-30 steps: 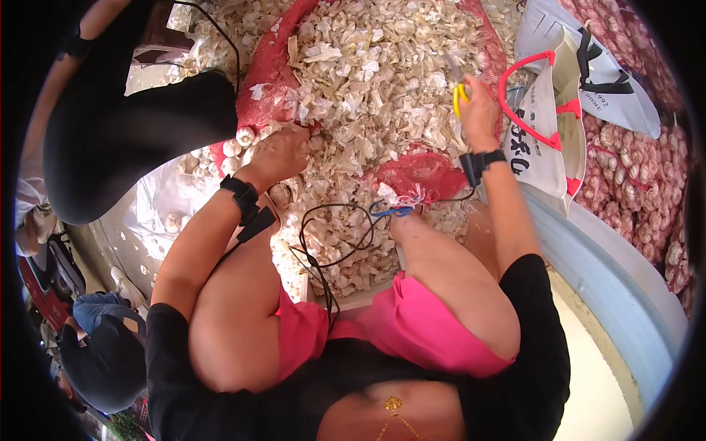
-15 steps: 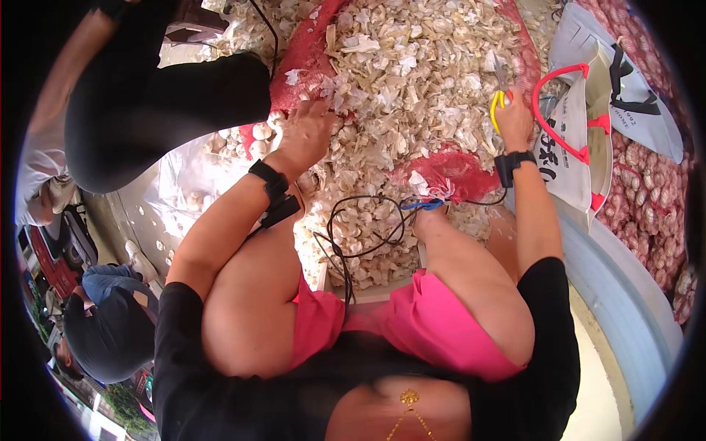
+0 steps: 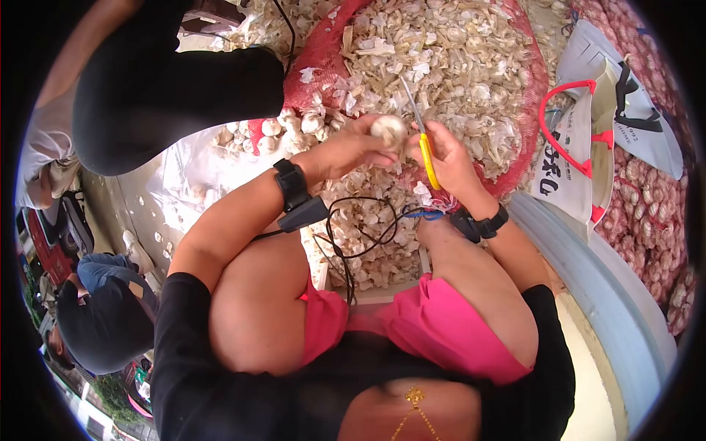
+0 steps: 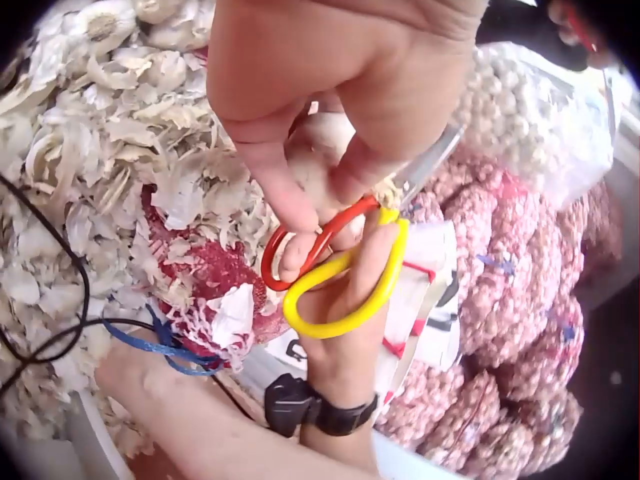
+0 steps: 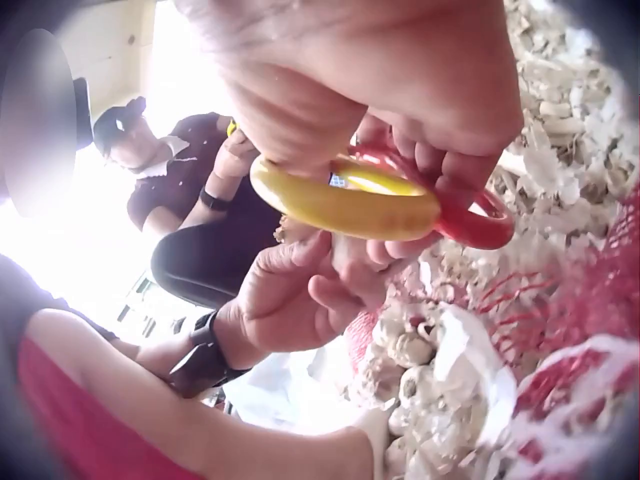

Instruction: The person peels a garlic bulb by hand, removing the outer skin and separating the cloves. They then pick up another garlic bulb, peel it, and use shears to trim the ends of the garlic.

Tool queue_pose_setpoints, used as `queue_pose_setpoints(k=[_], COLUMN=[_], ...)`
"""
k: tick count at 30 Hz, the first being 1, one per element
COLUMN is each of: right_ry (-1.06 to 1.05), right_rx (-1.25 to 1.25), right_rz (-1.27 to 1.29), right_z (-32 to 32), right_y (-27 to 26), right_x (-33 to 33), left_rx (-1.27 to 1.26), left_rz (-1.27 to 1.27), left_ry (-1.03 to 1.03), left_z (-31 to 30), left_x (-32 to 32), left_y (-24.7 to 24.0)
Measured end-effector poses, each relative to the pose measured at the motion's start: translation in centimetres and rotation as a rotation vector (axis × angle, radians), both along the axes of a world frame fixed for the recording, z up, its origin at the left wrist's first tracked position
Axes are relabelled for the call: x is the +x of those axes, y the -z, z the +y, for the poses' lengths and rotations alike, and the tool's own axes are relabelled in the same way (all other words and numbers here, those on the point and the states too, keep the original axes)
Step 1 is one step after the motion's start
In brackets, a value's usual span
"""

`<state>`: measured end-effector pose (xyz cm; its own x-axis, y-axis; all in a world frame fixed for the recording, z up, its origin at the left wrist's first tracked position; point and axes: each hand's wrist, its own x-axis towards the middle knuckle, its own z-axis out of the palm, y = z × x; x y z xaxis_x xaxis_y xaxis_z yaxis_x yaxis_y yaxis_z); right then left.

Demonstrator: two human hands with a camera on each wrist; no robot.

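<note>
In the head view, the left hand (image 3: 347,152) — the nearer one — is pinching the garlic (image 3: 388,131) at ten o'clock from the right hand (image 3: 454,159), which is gripping the scissors (image 3: 426,157), blades (image 3: 412,104) pointing just past eleven

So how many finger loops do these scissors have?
2. The scissors are in the right hand; in the left wrist view, the red loop is on the left, partly covered by fingers, and the yellow loop is lower right. No others show.
</note>
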<state>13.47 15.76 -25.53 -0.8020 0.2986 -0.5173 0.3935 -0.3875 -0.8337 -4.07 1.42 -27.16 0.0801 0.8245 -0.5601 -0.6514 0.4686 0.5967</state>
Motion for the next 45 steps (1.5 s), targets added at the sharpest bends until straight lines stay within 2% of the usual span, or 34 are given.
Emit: queue_pose_setpoints(k=[2, 4, 6, 10, 15, 18, 25, 28, 31, 33, 34, 36, 38, 40, 42, 45], right_ry=[-0.09, -0.115, -0.202, -0.243, -0.255, -0.272, -0.265, -0.201, -0.16, -0.144, -0.14, 0.012, -0.009, -0.225, -0.228, -0.372], right_rx=[0.775, 0.843, 1.044, 1.101, 1.187, 1.223, 1.113, 1.093, 1.028, 1.022, 1.031, 1.245, 1.198, 1.065, 1.059, 1.072], right_rz=[0.037, 0.059, 0.058, 0.044, -0.042, -0.039, -0.061, 0.044, -0.065, -0.419, -0.43, -0.539, -0.633, -0.845, -0.841, -0.828], right_z=[0.2, 0.9, 0.9, 0.5, -0.2, -0.1, -1.2, -1.0, -0.3, 1.5, 2.4, 3.9, 5.2, 6.0, 6.4, 7.2], right_y=[0.9, 1.3, 1.0, 0.3, 0.1, 0.1, 1.9, 2.5, 2.3, 2.9, 3.9, 7.2, 8.2, 7.9, 7.8, 7.7], right_x=[0.8, 1.7, 2.4, 2.3, 1.3, 1.4, 3.5, 4.0, 4.2, 4.9, 5.9, 8.8, 11.2, 12.3, 12.8, 12.5], left_rx=[-0.071, -0.107, -0.094, -0.076, -0.133, -0.103, -0.176, -0.187, -0.14, -0.163, -0.152, -0.161, -0.179, -0.235, -0.23, -0.243], left_rz=[-0.207, -0.196, -0.164, -0.117, 0.097, 0.171, 0.129, 0.088, 0.048, 0.031, 0.024, 0.027, 0.055, 0.044, 0.077, 0.178], left_ry=[-0.199, -0.245, -0.275, -0.257, -0.088, -0.094, -0.092, -0.094, -0.104, -0.101, -0.095, -0.003, 0.01, 0.011, 0.022, 0.078], left_z=[-0.6, -0.4, -0.4, -0.1, 0.4, 0.3, 0.1, 0.0, -0.2, -0.1, -0.1, -0.3, -0.2, -0.2, -0.2, 0.0], left_x=[-1.2, -1.7, -1.9, -1.8, -0.7, -0.5, -0.1, 0.0, -0.1, 0.0, -0.1, -0.5, -0.3, -0.5, -0.3, -0.4], left_y=[1.4, 1.1, 1.0, 0.4, -0.5, -0.4, 0.8, 1.1, 0.9, 0.5, 0.7, 1.1, 0.7, -0.2, -0.1, -0.1])
